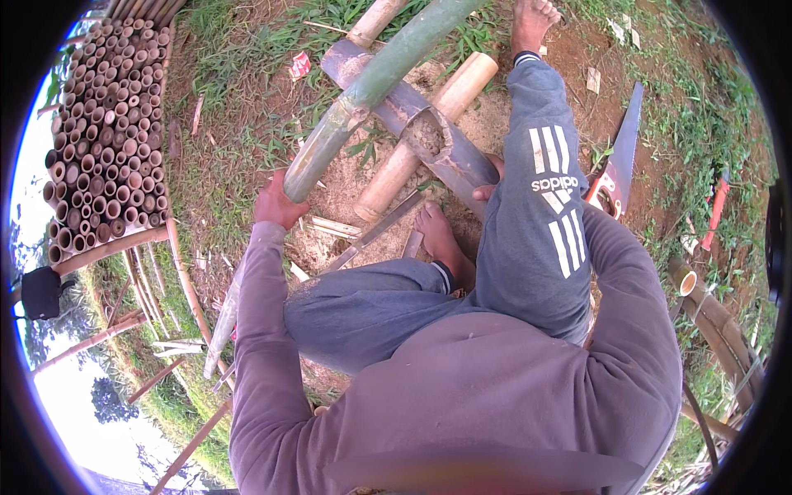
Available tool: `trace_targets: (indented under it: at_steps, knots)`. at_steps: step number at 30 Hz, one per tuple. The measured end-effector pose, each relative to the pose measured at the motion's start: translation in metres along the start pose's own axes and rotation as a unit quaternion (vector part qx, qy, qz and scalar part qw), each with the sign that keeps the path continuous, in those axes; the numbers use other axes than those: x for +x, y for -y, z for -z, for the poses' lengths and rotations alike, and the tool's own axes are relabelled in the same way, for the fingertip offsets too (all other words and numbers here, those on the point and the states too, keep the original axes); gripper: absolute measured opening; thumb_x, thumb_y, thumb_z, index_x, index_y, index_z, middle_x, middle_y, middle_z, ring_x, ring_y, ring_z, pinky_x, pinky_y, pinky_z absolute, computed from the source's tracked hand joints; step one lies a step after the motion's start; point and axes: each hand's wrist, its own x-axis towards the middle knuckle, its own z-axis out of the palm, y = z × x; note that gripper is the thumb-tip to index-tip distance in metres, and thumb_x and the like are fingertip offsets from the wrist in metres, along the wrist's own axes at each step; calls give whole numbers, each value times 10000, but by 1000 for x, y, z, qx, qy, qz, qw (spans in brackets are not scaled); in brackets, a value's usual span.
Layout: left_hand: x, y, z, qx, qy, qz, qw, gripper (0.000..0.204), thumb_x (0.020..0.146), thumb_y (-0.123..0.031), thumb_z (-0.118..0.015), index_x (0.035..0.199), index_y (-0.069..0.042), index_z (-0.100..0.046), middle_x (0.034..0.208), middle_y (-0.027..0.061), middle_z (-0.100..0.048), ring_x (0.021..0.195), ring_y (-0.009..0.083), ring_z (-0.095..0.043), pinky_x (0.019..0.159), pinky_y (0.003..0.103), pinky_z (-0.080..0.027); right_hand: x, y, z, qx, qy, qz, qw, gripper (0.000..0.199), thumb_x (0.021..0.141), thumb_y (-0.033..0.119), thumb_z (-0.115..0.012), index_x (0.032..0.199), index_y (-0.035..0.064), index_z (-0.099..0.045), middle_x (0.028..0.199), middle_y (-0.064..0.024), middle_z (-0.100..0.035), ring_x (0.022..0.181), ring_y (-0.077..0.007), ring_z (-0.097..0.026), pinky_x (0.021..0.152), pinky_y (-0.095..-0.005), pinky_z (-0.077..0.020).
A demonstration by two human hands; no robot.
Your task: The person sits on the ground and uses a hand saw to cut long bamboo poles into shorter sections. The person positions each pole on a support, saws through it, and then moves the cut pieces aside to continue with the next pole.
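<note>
Outdoors, on bare sandy ground (pixel 487 124) ringed with grass, I see myself seated low with grey trousers and a purple long-sleeved top filling the lower part of the view. My left hand (pixel 276 202) is closed around the cut lower end of a long green bamboo pole (pixel 375 78), which slants from that hand up toward the top edge of the view. The pole crosses over a darker grey split length of bamboo (pixel 450 157) lying on the ground, and beside that lies a pale tan bamboo piece (pixel 429 132), running roughly the same diagonal. My right hand (pixel 488 186) sits just beside the grey split bamboo, by my knee, mostly hidden behind the trouser leg, so I cannot tell whether it is gripping or merely resting there. My bare left foot (pixel 437 235) is planted on the ground just below those pieces, and a long flat blade (pixel 375 235) lies on the dirt next to it. Further right, a hand saw (pixel 619 161) with a red-and-black handle rests on the soil. Over at the left edge, a stack of cut bamboo tubes (pixel 107 132) shows its open round ends. My right foot (pixel 532 21) stretches toward the top edge.
</note>
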Motion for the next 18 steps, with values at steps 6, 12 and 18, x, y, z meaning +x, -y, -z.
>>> trace_targets:
  at_steps: [6,12,18]
  knots:
    - [3,4,-15,-4,16,15,1000,824,671,-313,-863,1416,-169,-542,1106,237,-762,1030,451,-742,932,541,-588,-1,-20,-64,-29,91,-88,991,367,1072,371,-513,1268,64,-556,1235,-134,-510,1194,-327,-460,965,-534,-362]
    - [-10,-18,-1,-20,10,37,999,793,665,-317,-869,1380,-148,-569,1096,236,-767,1015,457,-746,935,523,-594,14,17,28,241,82,-313,915,382,1076,339,-503,1321,52,-564,1252,-154,-556,1215,-315,-514,997,-520,-390]
    - [-2,-34,3,8,23,29,999,794,671,-310,-872,1375,-146,-544,1066,223,-771,1014,455,-746,920,539,-589,43,20,58,426,53,-463,776,587,1140,498,-397,1430,12,-550,1438,-171,-581,1395,-304,-490,1178,-478,-365]
